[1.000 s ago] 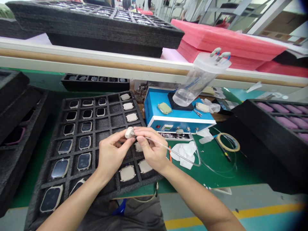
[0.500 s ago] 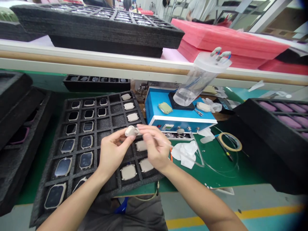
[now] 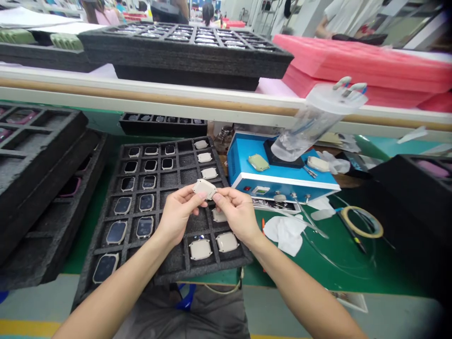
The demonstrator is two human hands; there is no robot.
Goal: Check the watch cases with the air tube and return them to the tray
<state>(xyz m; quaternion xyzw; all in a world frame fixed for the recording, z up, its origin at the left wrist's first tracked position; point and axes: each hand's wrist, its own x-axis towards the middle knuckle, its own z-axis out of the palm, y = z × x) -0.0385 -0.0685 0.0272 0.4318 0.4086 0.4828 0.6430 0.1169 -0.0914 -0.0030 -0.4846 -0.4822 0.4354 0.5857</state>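
Observation:
Over the black foam tray [image 3: 176, 197], both my hands hold a beige smartwatch case [image 3: 204, 188], its flat face tilted up. My left hand [image 3: 180, 212] pinches its left edge between thumb and fingers. At the right corner, the thumb and fingers of my right hand [image 3: 238, 212] close on the same case. A clear thin tube [image 3: 314, 227] runs from behind my right hand; whether that hand also holds it, I cannot tell. Dark-screened watches [image 3: 144, 202] fill the tray's left cells, and beige cases [image 3: 200, 249] lie face down in its right cells.
A blue dispenser box [image 3: 286, 181] stands behind, bearing a green watch case [image 3: 259, 162] and a clear cylinder [image 3: 300, 122]. White wipes [image 3: 284, 233] and a tape roll [image 3: 362, 221] lie right. Stacked foam trays [image 3: 38, 197] flank the left; a shelf [image 3: 158, 103] crosses above.
The watch case has turned so its flat face shows. My right hand has moved from working at it with a thin clear tool to gripping its edge. The view has shifted left.

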